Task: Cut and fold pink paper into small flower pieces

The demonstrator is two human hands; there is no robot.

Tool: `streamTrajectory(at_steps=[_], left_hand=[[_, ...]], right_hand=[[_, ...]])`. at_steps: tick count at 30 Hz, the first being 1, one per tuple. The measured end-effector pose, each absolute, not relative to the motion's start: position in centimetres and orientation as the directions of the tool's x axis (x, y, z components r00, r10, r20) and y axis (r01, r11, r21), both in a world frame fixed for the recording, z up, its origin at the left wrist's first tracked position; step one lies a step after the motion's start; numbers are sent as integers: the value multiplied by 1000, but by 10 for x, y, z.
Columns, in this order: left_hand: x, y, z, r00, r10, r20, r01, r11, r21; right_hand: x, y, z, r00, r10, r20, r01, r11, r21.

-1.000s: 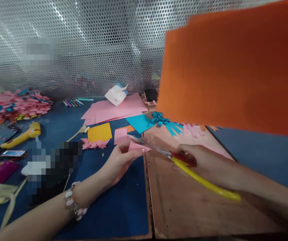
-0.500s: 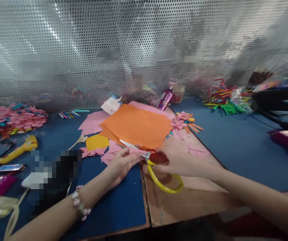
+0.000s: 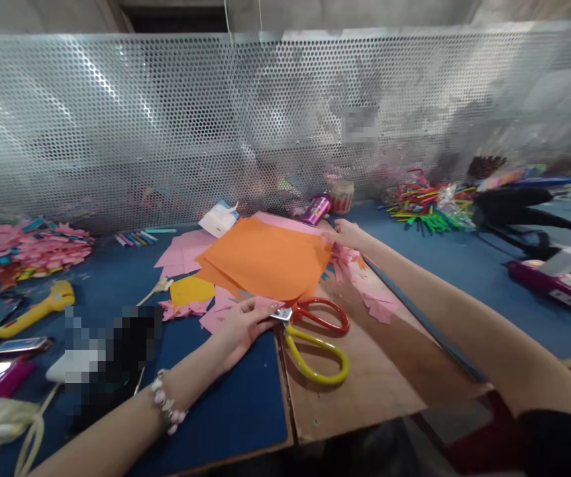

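Note:
My left hand (image 3: 246, 328) rests at the near edge of the paper pile, fingers closed on a piece of pink paper (image 3: 263, 303). Against its fingertips lies a pair of scissors (image 3: 318, 354) with one red and one yellow handle loop; the blades are mostly hidden. Large orange sheets (image 3: 270, 255) spread beyond it. My right hand (image 3: 348, 235) is stretched to the far right corner of these sheets, fingers curled; what they grip, if anything, I cannot make out. Fringed pink paper pieces (image 3: 346, 262) lie just below that hand.
A purple can (image 3: 316, 209) and a tub (image 3: 342, 197) stand near the perforated metal screen (image 3: 186, 119). On the left are a yellow glue gun (image 3: 42, 308), markers (image 3: 136, 238) and heaped pink cut-outs (image 3: 27, 245). Coloured pipe cleaners (image 3: 427, 205) lie right.
My right hand has let go of the scissors and moved away to the far right of the orange sheets. The scissors now lie on the wooden board. My left hand stays about where it was.

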State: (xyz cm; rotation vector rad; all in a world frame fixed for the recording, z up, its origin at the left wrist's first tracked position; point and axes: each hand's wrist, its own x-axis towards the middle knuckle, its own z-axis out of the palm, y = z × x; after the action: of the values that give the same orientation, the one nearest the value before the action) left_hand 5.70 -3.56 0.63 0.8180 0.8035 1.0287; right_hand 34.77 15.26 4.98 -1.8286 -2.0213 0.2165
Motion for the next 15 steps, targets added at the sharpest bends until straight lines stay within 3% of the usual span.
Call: streamTrajectory(at_steps=[4,8,10,13,15], left_hand=[[57,-33,3,325,926,-189,-406,318,857],[58,-32,2,326,926,-191,-419,323,849],[59,-33,4,327,926,-191,-414,322,852],[60,-36,9,330,925,-189,-399,318,860],[60,-37,12,332,926,-179,-392,308,867]], right_hand=[[347,177,51,-137,990,16,894,131,-428],[345,188,57,-259,966,15,820,228,-525],[344,202,61,-176,983,53,806,175,-565],[337,232,66,105,991,82,795,-34,-605],[327,249,67,126,987,102,772,-33,-635]])
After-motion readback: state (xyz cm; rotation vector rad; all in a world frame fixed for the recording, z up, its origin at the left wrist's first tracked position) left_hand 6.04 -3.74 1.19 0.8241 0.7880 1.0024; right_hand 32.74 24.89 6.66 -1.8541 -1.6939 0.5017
